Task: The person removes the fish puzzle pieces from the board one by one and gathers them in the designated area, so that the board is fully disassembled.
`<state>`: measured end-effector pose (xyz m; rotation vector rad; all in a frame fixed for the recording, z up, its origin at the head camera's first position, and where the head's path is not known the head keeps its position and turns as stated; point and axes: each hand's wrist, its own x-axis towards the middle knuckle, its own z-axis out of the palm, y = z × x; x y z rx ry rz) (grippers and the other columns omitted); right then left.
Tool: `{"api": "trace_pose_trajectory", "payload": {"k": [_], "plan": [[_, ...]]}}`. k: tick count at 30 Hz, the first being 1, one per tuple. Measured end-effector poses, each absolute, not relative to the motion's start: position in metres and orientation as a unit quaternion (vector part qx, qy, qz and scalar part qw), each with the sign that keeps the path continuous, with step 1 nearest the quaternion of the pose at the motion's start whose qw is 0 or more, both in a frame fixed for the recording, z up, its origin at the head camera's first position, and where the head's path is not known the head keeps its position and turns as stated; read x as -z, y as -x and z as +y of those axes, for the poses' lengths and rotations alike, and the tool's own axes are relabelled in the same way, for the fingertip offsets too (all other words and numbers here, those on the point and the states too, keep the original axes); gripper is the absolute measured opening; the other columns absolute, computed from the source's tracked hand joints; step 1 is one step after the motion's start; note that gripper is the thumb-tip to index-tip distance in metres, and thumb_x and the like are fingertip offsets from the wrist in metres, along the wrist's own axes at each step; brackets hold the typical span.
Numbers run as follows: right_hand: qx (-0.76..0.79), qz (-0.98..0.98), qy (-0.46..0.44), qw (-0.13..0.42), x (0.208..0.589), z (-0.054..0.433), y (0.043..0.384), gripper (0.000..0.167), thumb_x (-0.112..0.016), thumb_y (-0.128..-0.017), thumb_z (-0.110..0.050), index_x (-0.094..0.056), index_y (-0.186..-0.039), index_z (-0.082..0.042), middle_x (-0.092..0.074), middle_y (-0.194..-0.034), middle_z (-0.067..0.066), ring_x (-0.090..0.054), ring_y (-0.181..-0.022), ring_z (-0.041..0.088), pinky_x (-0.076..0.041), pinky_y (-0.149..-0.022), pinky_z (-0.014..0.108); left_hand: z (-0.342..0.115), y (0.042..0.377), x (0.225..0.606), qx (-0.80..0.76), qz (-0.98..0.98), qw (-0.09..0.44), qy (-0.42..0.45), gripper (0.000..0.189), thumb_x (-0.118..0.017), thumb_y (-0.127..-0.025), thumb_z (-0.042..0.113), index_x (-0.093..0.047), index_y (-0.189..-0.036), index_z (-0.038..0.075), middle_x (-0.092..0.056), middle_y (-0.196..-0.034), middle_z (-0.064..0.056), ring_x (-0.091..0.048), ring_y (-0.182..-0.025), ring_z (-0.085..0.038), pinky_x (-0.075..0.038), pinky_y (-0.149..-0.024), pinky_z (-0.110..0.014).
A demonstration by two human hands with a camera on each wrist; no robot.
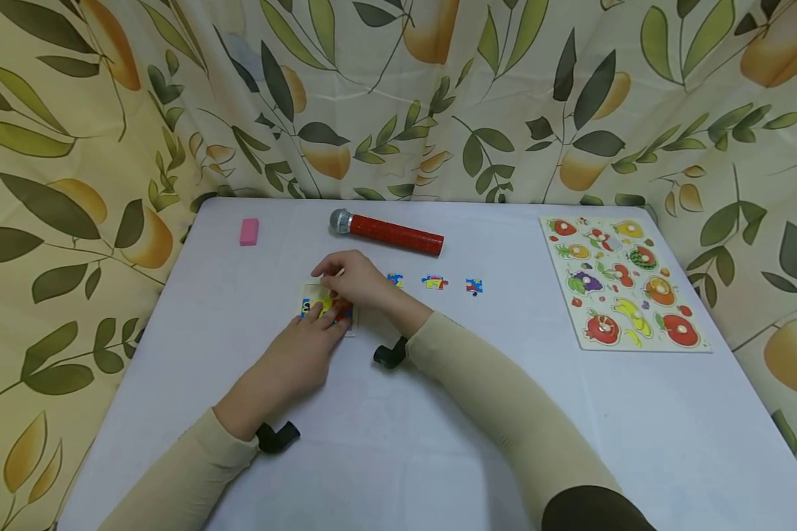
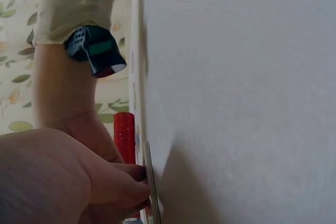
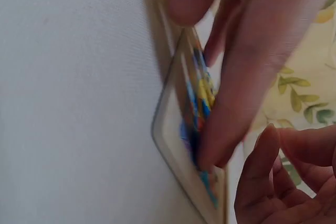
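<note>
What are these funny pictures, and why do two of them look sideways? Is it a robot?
No robot, just a person's two bare hands! The big picture comes from a camera worn on the head, looking down. The other two come from cameras worn on the wrists, one on each, so the table looks tipped over.

On the white table lie a pink rectangular block, a red microphone with a silver head, three small, brightly coloured jigsaw pieces and a pale board printed with fruit.

The left hand rests its fingers on a small, pale-edged puzzle with colourful pieces. The right hand is just beside it, thumb and finger together. I can't tell whether it's pinching anything.
</note>
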<state>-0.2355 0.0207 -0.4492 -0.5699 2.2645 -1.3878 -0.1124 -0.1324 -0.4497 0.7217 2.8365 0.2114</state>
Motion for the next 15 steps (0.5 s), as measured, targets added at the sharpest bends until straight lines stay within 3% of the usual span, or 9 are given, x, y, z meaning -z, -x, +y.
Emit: {"api": "trace_pose_trajectory", "payload": {"k": [7, 11, 15], "plan": [[0.512, 0.804, 0.185, 0.237, 0.457, 0.016, 0.236, 0.022, -0.062, -0.106, -0.008, -0.076, -0.122, -0.007, -0.067, -0.101, 0.012, -0.061, -0.064, 0.015, -0.055, -0.060, 0.023, -0.142, 0.114, 0.450, -0.161, 0.955, 0.100, -0.229, 0.044, -0.055, -0.109, 0.014, -0.061, -0.152, 0.006, -0.055, -0.163, -0.014, -0.047, -0.156, -0.039, -0.042, -0.125, -0.057], [0.490, 0.818, 0.200, 0.224, 0.458, 0.015, 0.236, 0.023, -0.062, -0.105, -0.009, -0.077, -0.123, -0.008, -0.068, -0.104, 0.008, -0.062, -0.067, 0.016, -0.055, -0.062, 0.023, -0.149, 0.107, 0.445, -0.141, 0.961, 0.091, -0.219, 0.043, -0.056, -0.109, 0.014, -0.063, -0.151, 0.009, -0.057, -0.161, -0.016, -0.047, -0.155, -0.044, -0.041, -0.122, -0.067], [0.454, 0.837, 0.218, 0.212, 0.456, 0.010, 0.235, 0.024, -0.063, -0.105, -0.010, -0.078, -0.123, -0.011, -0.070, -0.110, 0.006, -0.063, -0.084, 0.016, -0.055, -0.070, 0.022, -0.153, 0.095, 0.442, -0.094, 0.970, 0.105, -0.197, 0.047, -0.057, -0.109, 0.020, -0.059, -0.156, 0.014, -0.051, -0.166, -0.018, -0.040, -0.157, -0.051, -0.036, -0.118, -0.079]]}}
